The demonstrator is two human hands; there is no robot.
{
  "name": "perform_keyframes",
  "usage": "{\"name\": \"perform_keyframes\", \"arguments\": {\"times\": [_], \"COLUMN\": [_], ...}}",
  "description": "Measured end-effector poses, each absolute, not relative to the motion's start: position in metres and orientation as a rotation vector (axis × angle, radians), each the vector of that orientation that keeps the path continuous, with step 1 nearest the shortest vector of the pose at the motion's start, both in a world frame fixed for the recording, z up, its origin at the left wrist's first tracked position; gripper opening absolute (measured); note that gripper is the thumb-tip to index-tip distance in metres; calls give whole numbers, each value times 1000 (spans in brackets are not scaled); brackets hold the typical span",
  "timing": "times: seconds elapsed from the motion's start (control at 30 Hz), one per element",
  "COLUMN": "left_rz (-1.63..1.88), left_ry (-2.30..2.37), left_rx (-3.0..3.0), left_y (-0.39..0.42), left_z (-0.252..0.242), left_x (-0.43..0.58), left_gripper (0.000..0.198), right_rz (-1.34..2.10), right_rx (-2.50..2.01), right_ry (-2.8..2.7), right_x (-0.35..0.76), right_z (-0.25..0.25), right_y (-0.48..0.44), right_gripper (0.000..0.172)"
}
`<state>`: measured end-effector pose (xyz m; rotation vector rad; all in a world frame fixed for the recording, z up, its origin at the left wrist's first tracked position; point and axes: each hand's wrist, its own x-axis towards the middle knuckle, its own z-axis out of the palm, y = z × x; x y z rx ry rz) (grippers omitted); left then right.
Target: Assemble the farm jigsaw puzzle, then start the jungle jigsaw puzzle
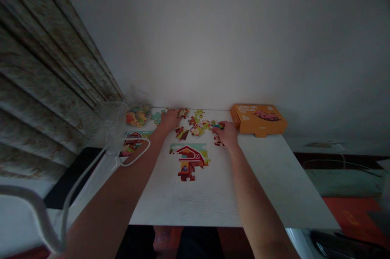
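Left hand point(170, 120) half open, palm down on loose jigsaw pieces point(196, 127) near the far table edge, hold unclear. Right hand point(227, 134) curled over pieces, grip unclear. Part-built barn puzzle point(189, 161) lies mid white table point(268, 178), within easy reach; orange puzzle box point(258, 120) sits aside, upper right; clear plastic bag point(109, 125) at left.

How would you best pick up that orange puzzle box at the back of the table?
Probably from above, gripping the orange puzzle box by its left and right ends: it lies flat, and its back edge sits close to the wall, leaving little room behind. The right hand is nearest, just beside its left end.
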<state>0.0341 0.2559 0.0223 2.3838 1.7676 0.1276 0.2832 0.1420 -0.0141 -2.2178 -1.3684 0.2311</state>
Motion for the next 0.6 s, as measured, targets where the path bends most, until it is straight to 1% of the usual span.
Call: {"name": "perform_keyframes", "arguments": {"times": [0.13,0.33,0.43,0.53,0.6], "left_rz": [154,246,252,154,114], "left_ry": [1766,1712,1560,1354,1307], "left_rx": [2405,2436,2560,2619,2611], "left_y": [247,223,207,193,187], "left_z": [19,21,21,20,20], "left_x": [19,8,22,43,55], "left_gripper": [43,49,47,45,45], "right_rz": [205,214,228,211,192], "right_rx": [-2194,-2077,-2002,-1985,-2012], "right_ry": [-1279,-1233,-1242,-1266,-1312], "right_x": [285,285,286,287,287], "right_z": [-16,-11,-12,-16,-18], "right_y": [143,146,147,146,145], "right_gripper": [31,34,31,29,29]}}
